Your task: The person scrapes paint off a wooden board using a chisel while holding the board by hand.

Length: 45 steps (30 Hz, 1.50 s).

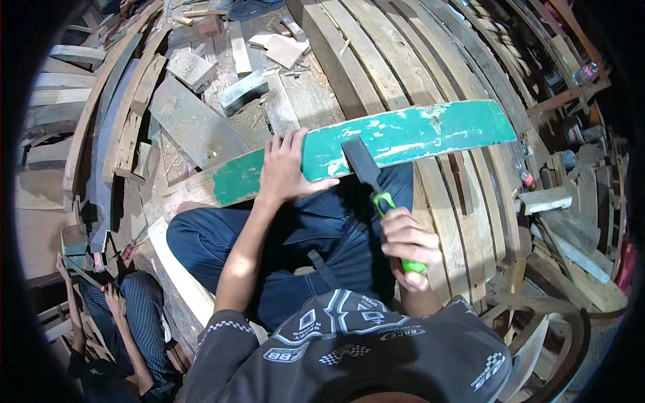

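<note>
A long wooden plank (403, 131) with worn green paint lies slantwise across my lap, its left end bare wood. Pale scraped patches show along its face. My left hand (285, 164) grips the plank left of its middle, fingers over the far edge and thumb stretched along the near edge. In my right hand (410, 245) is a wide flat chisel (361, 161), held by its green and black handle. The blade's tip rests on the painted face, just right of my left hand, and the handle slopes down toward me.
Stacked timber beams (396, 60) run along the right, with more planks (127, 114) at the left. Wood offcuts (243, 93) and chips litter the floor ahead. Another person's hands (115, 302) work with a tool at the lower left. Bottles (586, 72) lie among wood at far right.
</note>
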Available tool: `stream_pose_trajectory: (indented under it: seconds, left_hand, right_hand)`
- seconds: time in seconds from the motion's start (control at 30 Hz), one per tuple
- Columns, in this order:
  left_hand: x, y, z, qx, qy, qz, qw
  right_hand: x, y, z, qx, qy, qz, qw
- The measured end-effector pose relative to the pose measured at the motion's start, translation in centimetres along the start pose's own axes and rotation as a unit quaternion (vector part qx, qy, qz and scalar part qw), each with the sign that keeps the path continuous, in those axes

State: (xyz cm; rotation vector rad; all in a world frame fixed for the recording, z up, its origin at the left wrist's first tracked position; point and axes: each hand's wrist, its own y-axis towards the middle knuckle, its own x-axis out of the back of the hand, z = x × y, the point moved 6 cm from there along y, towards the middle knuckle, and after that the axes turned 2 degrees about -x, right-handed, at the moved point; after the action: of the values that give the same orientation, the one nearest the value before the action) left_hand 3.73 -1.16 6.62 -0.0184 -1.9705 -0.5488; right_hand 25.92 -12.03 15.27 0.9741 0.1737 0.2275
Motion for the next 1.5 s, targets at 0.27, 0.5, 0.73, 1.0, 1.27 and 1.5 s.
stream_pose_trajectory:
  seconds: [0.27, 0.5, 0.73, 1.0, 1.27, 1.5]
  left_hand:
    - [0.3, -0.2, -0.3, -0.01, -0.008, -0.009, 1.0]
    - [0.7, -0.7, 0.0, -0.008, 0.005, -0.025, 1.0]
    - [0.3, -0.2, 0.0, 0.008, -0.029, -0.006, 1.0]
    - [0.1, -0.1, 0.3, 0.017, -0.023, 0.004, 1.0]
    - [0.3, 0.2, 0.5, -0.005, -0.01, 0.028, 1.0]
    - [10.0, 0.1, -5.6, -0.006, -0.229, -0.091, 0.969]
  right_hand:
    - [-0.2, 0.3, 0.5, -0.017, -0.033, -0.021, 0.999]
    - [-0.6, 1.5, 0.8, -0.021, 0.0, -0.029, 0.999]
    - [0.1, 1.7, -0.3, -0.041, -0.028, -0.032, 0.998]
    - [1.1, 2.5, -0.4, -0.049, -0.009, -0.012, 0.999]
    - [1.4, 1.3, -0.7, -0.042, -0.024, -0.032, 0.998]
    - [1.8, 0.7, -0.8, -0.044, -0.01, -0.025, 0.999]
